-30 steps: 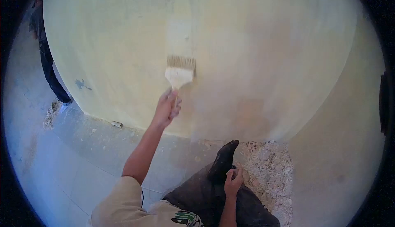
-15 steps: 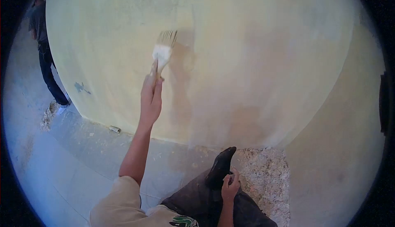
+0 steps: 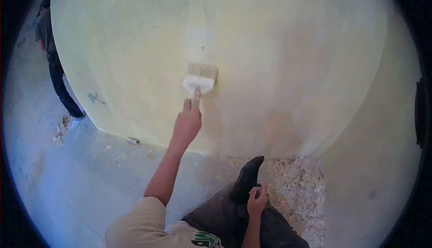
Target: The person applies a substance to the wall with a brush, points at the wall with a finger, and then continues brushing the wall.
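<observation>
Plaster, pale yellow, covers the wall [image 3: 279,45], which is the reference for all positions below. It fills most of the view. At its right end it turns at a corner, and its foot meets the grey floor [image 3: 90,180] along one curved edge.

Loose rubble [image 3: 294,180] lies against the wall's foot below the corner. Another person [image 3: 54,68] stands at the wall's far left end, well apart from my reach. My dark trouser leg [image 3: 225,216] and shoe [image 3: 247,176] point at the wall's foot, beside the rubble.

Left hand [image 3: 188,122]: raised to mid-wall. Fingers clamped on the handle of the brush [image 3: 201,78], forefinger laid straight along it.

Brush: flat face on the wall, bristles up, just under a lighter patch.

Change: half a second ago the brush stood higher and further left, turned edge-on. It is now lower and back where it was a second ago. Judgement: the strokes are cycling over one patch, not advancing along the wall.

Open room: bare wall above, left and right of the brush, with nothing in the arm's sweep.

Right hand [image 3: 257,198]: on my leg beside the shoe, fingers loosely curled. I cannot tell whether they enclose anything.

A small cylinder [image 3: 132,140] lies at the wall's foot, left of my arm.
</observation>
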